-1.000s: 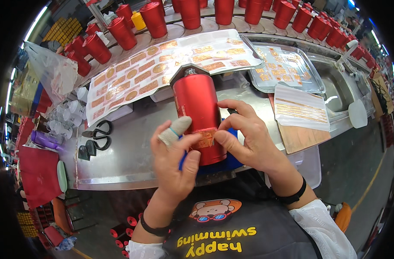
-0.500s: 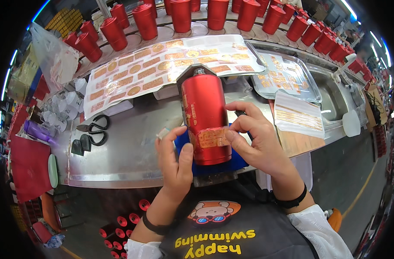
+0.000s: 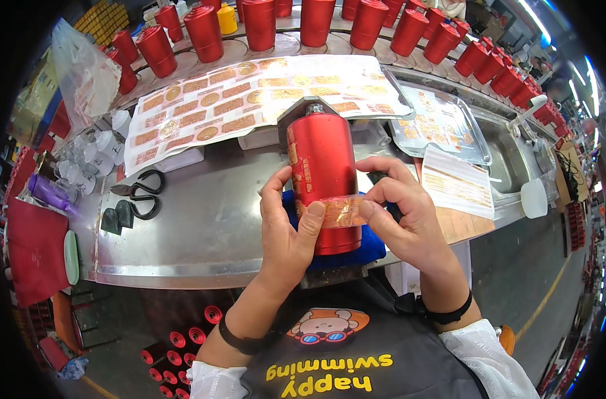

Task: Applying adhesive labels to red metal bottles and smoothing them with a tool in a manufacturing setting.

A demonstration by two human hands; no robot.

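Observation:
A glossy red cylinder (image 3: 329, 153), with gold print on its left side, lies on a blue cloth (image 3: 376, 251) over a metal holder in front of me. Across its lower part runs a clear decal strip (image 3: 341, 213) with gold lettering. My left hand (image 3: 286, 223) grips the cylinder's left side, its thumb pressing the strip's left end. At the other end, my right hand (image 3: 409, 213) pinches the strip between thumb and finger, just off the surface. A dark object (image 3: 377, 177) is partly hidden behind my right fingers.
Sheets of gold decals (image 3: 203, 110) spread behind the cylinder. Right of them are a tray of decals (image 3: 436, 123), a sheet of thin gold strips (image 3: 456, 183) and a sink (image 3: 509, 143). Black-handled scissors (image 3: 143, 193) lie left. Red cylinders (image 3: 260, 26) line a conveyor at the back.
My left hand has come in from beside the cylinder and now holds its side, thumb on the strip. The right hand still pinches the strip's other end. The whole view has shifted slightly.

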